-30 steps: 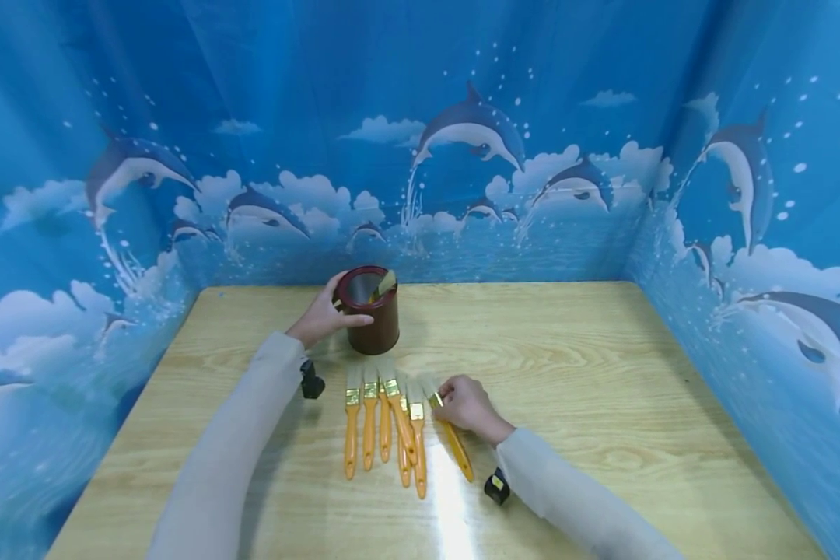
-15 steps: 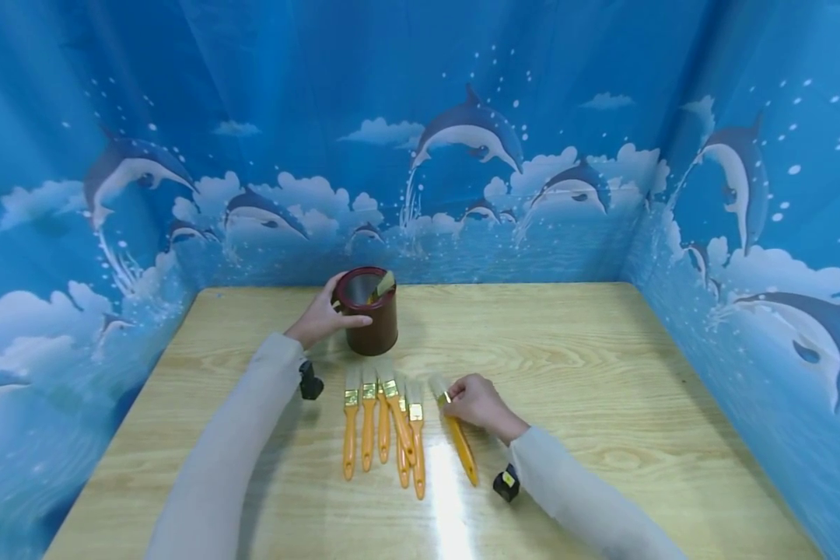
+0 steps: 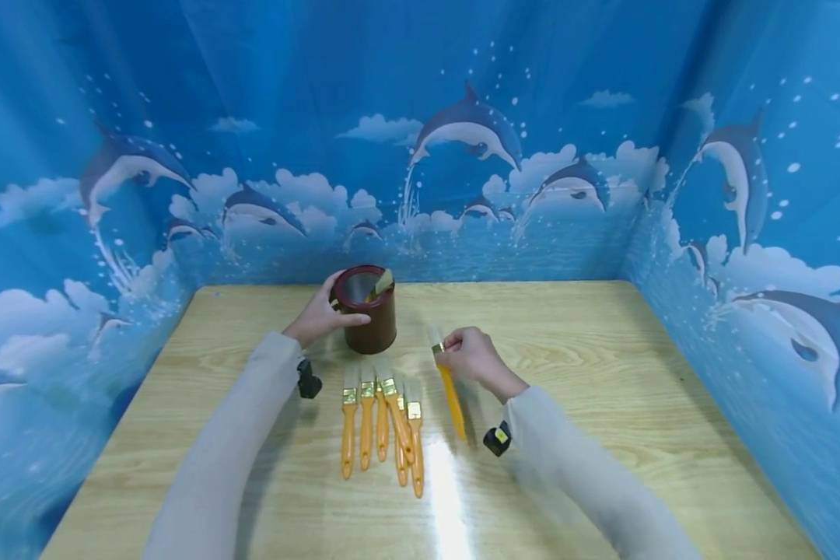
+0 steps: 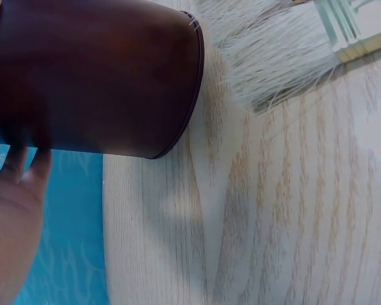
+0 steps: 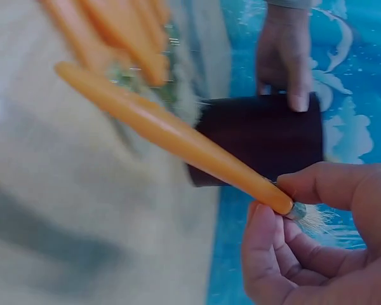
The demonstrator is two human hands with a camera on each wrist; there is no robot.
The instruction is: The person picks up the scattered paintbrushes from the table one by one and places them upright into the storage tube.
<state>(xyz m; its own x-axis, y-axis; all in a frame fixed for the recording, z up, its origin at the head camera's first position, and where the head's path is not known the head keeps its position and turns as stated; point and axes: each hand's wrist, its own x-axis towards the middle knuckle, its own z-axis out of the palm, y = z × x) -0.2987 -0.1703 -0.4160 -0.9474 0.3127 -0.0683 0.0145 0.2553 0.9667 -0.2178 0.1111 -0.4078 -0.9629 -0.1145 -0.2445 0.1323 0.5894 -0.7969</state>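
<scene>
My left hand grips a dark brown-red can from its left side, thumb across the front. The can stands upright near the back of the table; a brush sticks out of it, bristles up. To the right, my right hand pinches an orange-handled paintbrush between thumb and fingers near its metal ferrule. Its bristles point away toward the back, and the handle slants free of the hand in the right wrist view. In the left wrist view, bristles of a lying brush reach close to the can's base.
Several more orange-handled paintbrushes lie in a row on the wooden table, in front of the can, some overlapping. A blue curtain with dolphins encloses the back and sides. A small black device sits at each wrist.
My right hand has lifted the paintbrush and carried it away from the table's front, toward the back and slightly left. The left hand and the can have stayed in place.
</scene>
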